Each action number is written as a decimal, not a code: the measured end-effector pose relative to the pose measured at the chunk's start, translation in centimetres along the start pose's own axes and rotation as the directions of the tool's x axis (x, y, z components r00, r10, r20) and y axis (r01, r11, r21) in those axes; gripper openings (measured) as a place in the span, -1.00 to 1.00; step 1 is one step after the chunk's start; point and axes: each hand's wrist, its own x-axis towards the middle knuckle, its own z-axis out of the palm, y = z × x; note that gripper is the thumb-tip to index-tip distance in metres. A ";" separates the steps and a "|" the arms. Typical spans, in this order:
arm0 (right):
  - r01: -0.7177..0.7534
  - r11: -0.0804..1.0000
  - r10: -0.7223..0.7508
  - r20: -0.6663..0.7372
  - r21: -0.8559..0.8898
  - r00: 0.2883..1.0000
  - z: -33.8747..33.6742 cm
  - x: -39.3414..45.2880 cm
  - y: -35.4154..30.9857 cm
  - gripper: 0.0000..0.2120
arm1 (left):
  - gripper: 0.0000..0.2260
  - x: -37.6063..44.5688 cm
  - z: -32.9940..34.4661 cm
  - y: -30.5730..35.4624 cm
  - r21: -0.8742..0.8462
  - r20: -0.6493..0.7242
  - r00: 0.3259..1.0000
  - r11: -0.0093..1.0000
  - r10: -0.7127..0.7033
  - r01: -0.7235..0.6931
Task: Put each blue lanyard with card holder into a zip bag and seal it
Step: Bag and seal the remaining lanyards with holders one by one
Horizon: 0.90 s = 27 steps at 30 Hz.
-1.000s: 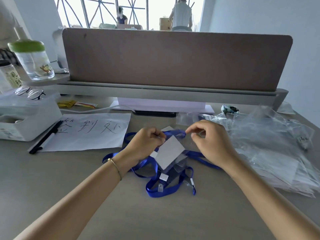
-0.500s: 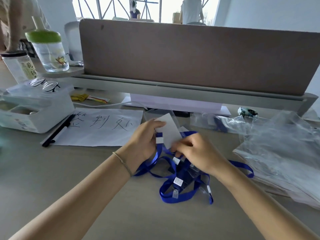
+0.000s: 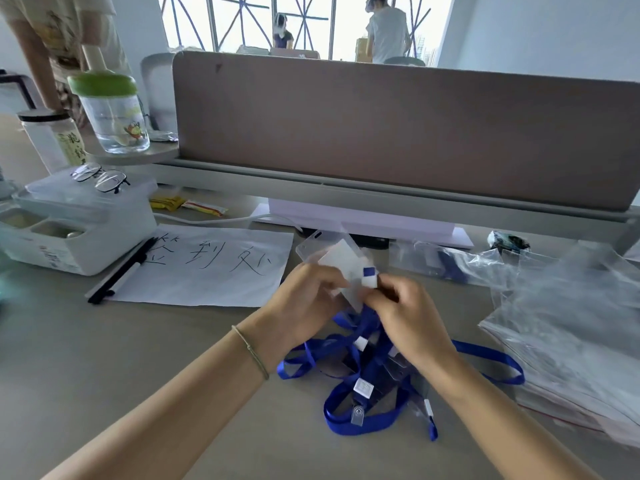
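Observation:
A clear card holder (image 3: 330, 252) with a white card inside is lifted above the desk. My left hand (image 3: 304, 303) grips its lower left edge. My right hand (image 3: 408, 317) pinches the blue lanyard's end with its white clip (image 3: 369, 277) against the holder. Under my hands a tangle of blue lanyards (image 3: 367, 386) with clips and more clear holders lies on the desk. A stack of clear zip bags (image 3: 568, 344) lies to the right, and one bag with a blue lanyard inside (image 3: 446, 261) lies behind my right hand.
A sheet of paper with handwriting (image 3: 211, 268) and a black pen (image 3: 121, 270) lie to the left. A white box with glasses on it (image 3: 76, 220), a green-lidded cup (image 3: 114, 116) and a brown partition (image 3: 398, 129) stand behind. People stand by the window beyond.
Both hands have lifted the card holder higher off the pile. My right hand moved up from the lanyards and now pinches the clip end at the holder. The camera moved closer.

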 end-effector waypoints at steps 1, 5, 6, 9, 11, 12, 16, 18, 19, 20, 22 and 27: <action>-0.003 1.000 0.003 0.001 0.021 1.000 -0.5 0.1 0.0 -0.70 | -0.66 0.1 -0.1 -0.1 -0.010 -0.017 1.000 1.000 -0.014 0.014; 0.032 0.998 -0.031 -0.028 0.062 0.999 -2.4 0.5 -0.3 -0.71 | -0.69 0.4 -0.4 -0.3 0.042 -0.216 0.975 0.997 -0.052 0.062; 0.036 0.997 -0.034 -0.036 0.065 0.999 -2.8 0.6 -0.5 -0.74 | -0.71 0.5 -0.6 -0.3 0.078 -0.251 0.967 0.996 -0.032 0.053; 0.046 0.993 -0.039 -0.063 0.113 0.997 -3.9 0.7 -0.8 -0.80 | -0.79 0.5 -1.0 -0.1 0.417 -0.286 0.956 0.907 0.069 0.059; 0.062 0.994 -0.055 -0.078 0.093 0.995 -4.4 0.8 -0.6 -0.83 | -0.89 0.4 -1.1 0.0 0.731 -0.247 0.951 0.680 0.184 0.059; 0.067 0.995 -0.061 -0.084 0.071 0.995 -4.5 0.8 -0.5 -0.83 | -0.92 0.4 -1.0 0.1 0.806 -0.224 0.952 0.588 0.209 0.061; 0.114 0.992 -0.121 -0.163 -0.055 0.979 -4.8 1.0 -0.1 -0.80 | -0.87 0.1 -0.1 0.2 0.895 -0.116 0.966 0.446 0.229 0.002; 0.143 0.986 -0.157 -0.190 -0.088 0.969 -5.0 0.9 -0.3 -0.81 | -0.75 -0.2 0.2 0.2 0.927 -0.076 0.971 0.375 0.225 -0.014; 0.161 0.981 -0.180 -0.196 -0.111 0.964 -5.0 0.9 -0.4 -0.83 | -0.73 -0.3 0.4 0.4 0.945 -0.055 0.976 0.326 0.212 -0.017; 0.180 0.974 -0.205 -0.202 -0.136 0.958 -5.0 0.9 -0.5 -0.85 | -0.72 -0.5 0.7 0.5 0.961 -0.037 0.980 0.275 0.196 -0.018; 0.215 0.959 -0.253 -0.223 -0.182 0.941 -5.0 0.8 -0.7 -0.86 | -0.75 -0.9 1.2 0.5 0.984 -0.015 0.981 0.177 0.191 -0.020; 0.292 0.897 -0.392 -0.290 -0.332 0.873 -4.8 0.1 -1.4 -0.82 | -0.90 -1.6 2.1 0.6 0.997 0.064 0.979 0.034 0.193 -0.072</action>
